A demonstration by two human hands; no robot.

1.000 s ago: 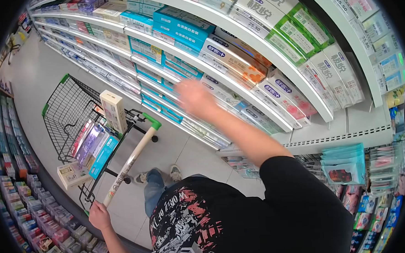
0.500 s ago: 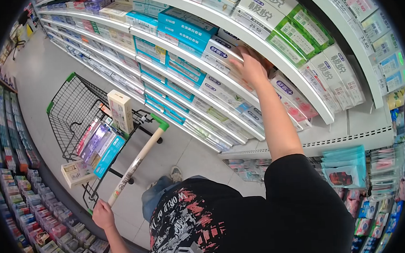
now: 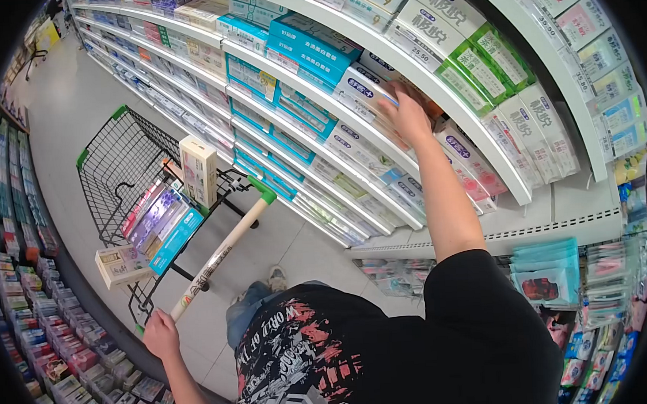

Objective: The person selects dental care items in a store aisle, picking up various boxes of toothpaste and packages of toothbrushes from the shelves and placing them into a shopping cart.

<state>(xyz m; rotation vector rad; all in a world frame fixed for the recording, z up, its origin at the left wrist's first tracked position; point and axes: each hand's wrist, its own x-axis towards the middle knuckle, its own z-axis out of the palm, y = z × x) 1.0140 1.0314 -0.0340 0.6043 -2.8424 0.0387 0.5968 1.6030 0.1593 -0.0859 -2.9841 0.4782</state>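
My left hand (image 3: 161, 335) is wrapped round the end of the pale handlebar (image 3: 220, 258) of a shopping cart. My right hand (image 3: 410, 118) reaches into a shelf bay, thumb and fingers apart over a row of white toothpaste boxes (image 3: 361, 90) with dark blue lettering. Its other fingers are partly hidden in the gap behind the front boxes. Inside the cart (image 3: 128, 172) lie a purple pack (image 3: 156, 225) and a blue box (image 3: 175, 240). A cream box (image 3: 199, 172) stands upright at the cart's handle side, and another pale box (image 3: 122, 266) rests at its near left corner.
Blue boxes (image 3: 312, 45) stand left of my right hand, and green boxes (image 3: 488, 65) on the shelf above. Hanging packets (image 3: 547, 274) are at lower right. Racks of small packages (image 3: 75, 354) line the left side. Grey floor tiles (image 3: 296, 247) show between cart and shelves.
The view has shifted slightly. My right hand stays at the toothpaste boxes, with its fingers a little more bent. My left hand keeps hold of the handlebar.
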